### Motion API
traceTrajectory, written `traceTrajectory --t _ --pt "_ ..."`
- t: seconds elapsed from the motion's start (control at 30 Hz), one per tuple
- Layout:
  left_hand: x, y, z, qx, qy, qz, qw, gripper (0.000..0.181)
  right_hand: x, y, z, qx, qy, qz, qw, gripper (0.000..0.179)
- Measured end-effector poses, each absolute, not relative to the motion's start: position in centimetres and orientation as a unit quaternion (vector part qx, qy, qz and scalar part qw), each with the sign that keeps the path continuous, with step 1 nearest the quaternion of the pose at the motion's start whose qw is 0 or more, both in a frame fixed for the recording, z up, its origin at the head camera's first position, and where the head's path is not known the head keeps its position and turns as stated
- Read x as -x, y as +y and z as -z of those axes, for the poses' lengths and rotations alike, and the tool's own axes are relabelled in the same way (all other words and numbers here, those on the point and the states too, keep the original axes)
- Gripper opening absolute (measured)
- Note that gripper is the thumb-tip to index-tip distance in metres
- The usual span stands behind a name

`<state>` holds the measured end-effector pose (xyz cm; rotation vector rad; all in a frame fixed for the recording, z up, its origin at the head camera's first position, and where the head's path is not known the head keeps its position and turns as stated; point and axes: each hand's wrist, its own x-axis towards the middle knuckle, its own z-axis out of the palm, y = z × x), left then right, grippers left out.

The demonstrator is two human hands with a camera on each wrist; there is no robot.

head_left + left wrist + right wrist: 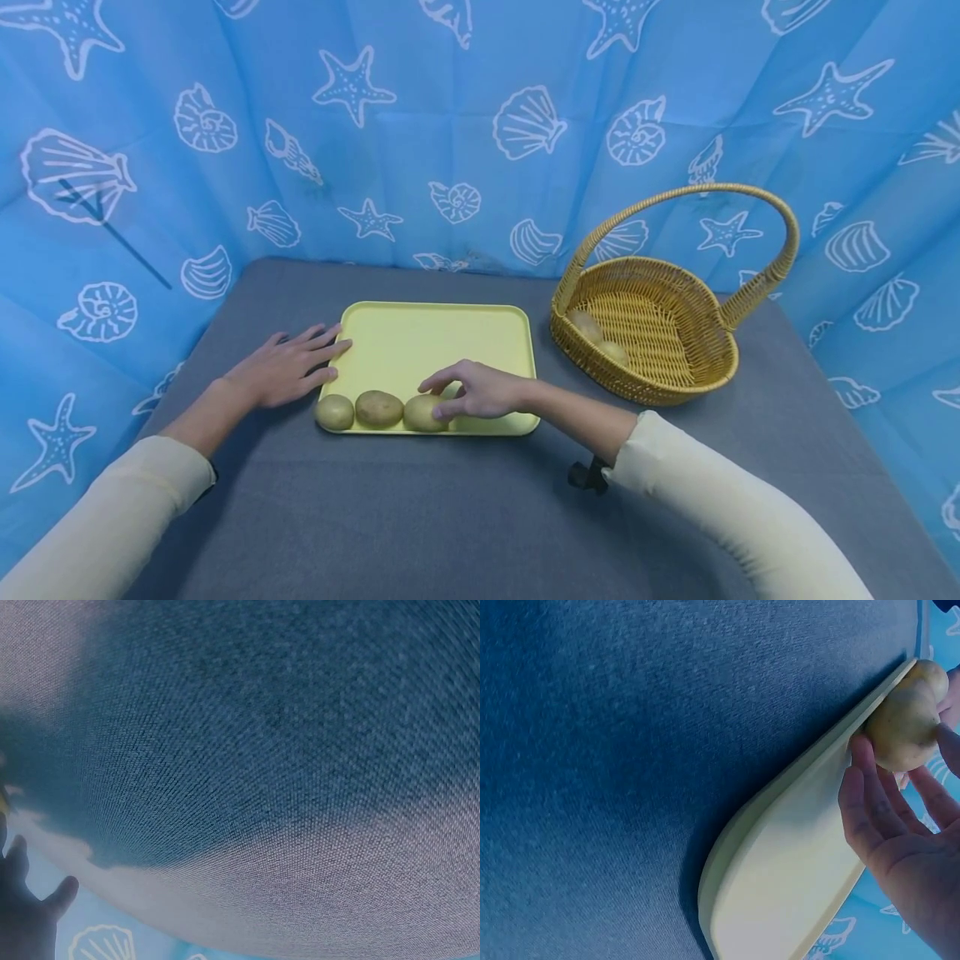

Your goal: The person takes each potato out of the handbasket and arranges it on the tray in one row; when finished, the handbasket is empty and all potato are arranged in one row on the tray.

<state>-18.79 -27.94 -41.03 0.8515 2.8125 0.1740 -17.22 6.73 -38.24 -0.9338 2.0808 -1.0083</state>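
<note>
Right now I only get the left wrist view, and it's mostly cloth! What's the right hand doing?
Observer: The right hand grips a potato on the tray.
Operator: Ooh, are there more potatoes on it?
Observer: Yes, two: a middle potato and a corner potato, in a row to its left.
Operator: And what's on the other side, to the right?
Observer: A basket stands past the tray's right end.

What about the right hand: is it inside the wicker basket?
No, the right hand holds a potato at the near edge of the yellow tray.
</note>
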Motion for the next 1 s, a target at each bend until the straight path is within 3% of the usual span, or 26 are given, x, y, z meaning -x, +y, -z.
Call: traceTrajectory --t 0.5,0.7,1.0 --pt "18.8 -27.8 40.8 -0.29 0.95 -0.052 0.101 0.058 17.5 7.9 37.4 0.351 0.795 0.366 0.333 0.049" --pt "18.8 -27.8 41.0 -0.286 0.951 -0.054 0.106 0.059 17.6 10.5 35.0 0.354 0.787 0.373 0.341 0.051" --pt "18.9 -27.7 41.0 -0.287 0.951 -0.047 0.103 0.059 18.4 17.3 29.9 0.341 0.818 0.35 0.304 0.054"
